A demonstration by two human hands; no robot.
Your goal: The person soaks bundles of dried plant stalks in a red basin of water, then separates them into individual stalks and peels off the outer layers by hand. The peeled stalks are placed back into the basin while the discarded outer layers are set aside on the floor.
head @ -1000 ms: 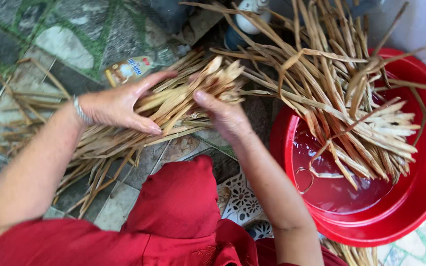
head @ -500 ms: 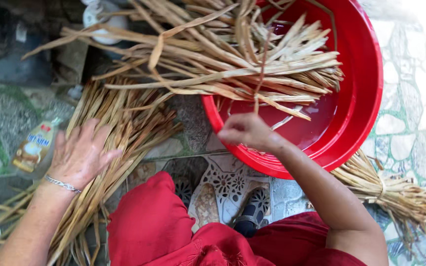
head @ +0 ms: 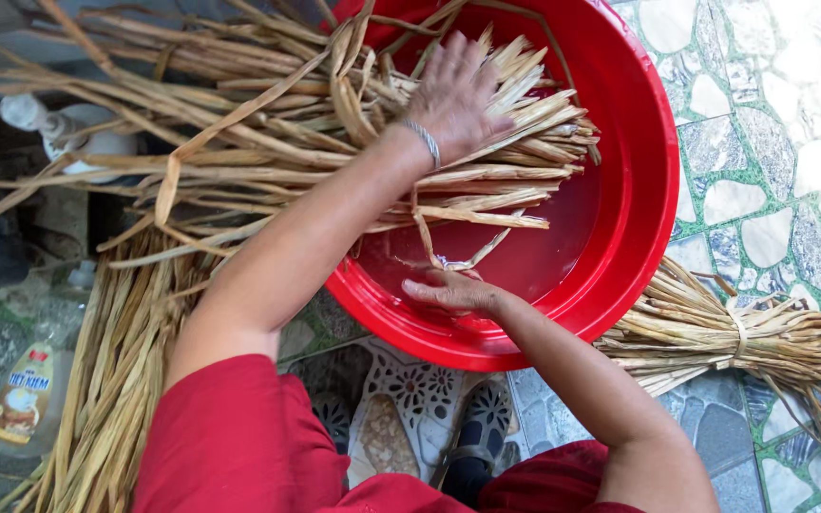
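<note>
Soaking dry leaf strips in the red basin (head: 639, 190)

My left hand (head: 453, 95) presses flat, fingers spread, on the strips (head: 486, 180); my right hand (head: 448, 292), open, rests on the near rim.

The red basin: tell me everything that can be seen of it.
The red basin is round, glossy and looks like plastic, with a rolled rim. It sits on a stone-patterned floor and holds shallow clear water. Dried reed strips lie across it, ends wet. The left hand presses on those strips; the right hand rests at the near inner wall. A tied reed bundle lies beside it.
</note>
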